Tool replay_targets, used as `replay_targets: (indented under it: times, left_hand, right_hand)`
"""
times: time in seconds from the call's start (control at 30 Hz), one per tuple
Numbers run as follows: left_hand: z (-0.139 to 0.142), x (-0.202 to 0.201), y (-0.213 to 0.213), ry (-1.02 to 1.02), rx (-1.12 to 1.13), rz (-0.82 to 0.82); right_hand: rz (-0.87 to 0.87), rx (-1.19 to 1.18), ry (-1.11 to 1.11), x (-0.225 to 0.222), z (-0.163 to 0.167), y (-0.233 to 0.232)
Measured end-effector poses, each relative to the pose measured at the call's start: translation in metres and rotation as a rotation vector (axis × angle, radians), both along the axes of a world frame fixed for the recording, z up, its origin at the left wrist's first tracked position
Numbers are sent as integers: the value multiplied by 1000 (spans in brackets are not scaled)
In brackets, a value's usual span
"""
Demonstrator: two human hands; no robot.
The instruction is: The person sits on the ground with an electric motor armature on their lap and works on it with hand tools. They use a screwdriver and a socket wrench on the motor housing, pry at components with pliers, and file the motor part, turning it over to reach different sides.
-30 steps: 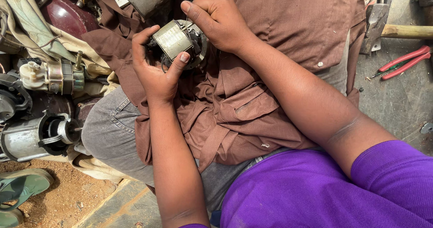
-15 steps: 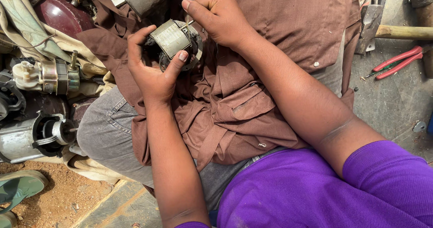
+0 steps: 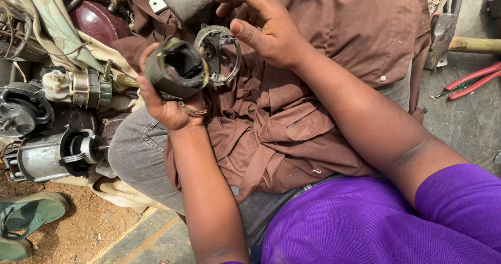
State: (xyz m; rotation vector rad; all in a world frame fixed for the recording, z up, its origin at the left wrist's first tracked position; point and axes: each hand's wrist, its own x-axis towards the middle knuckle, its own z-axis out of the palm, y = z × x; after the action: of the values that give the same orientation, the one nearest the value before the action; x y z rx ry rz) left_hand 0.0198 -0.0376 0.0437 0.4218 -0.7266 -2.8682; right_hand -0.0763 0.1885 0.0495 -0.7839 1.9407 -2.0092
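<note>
The motor housing (image 3: 175, 68) is dull, greasy metal; the end ring (image 3: 222, 55) is bare metal; the brown shirt (image 3: 313, 60) is matt woven cloth.

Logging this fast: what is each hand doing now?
Left hand: closed around a hollow motor housing.
Right hand: fingers open, touching a metal ring bracket.
</note>
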Motion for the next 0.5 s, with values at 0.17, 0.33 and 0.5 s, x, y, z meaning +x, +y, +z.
replay_targets:
  times: [0.17, 0.33, 0.5]
  left_hand:
    - [-10, -7, 20, 42, -268, -163]
    - [-14, -6, 15, 30, -458, -96]
    - [-21, -9, 10, 12, -702, -23]
  right_hand:
    - [59, 95, 188, -3, 25, 0]
    - [12, 416, 168, 0, 11, -4]
    - [79, 447, 0, 1, -9, -3]
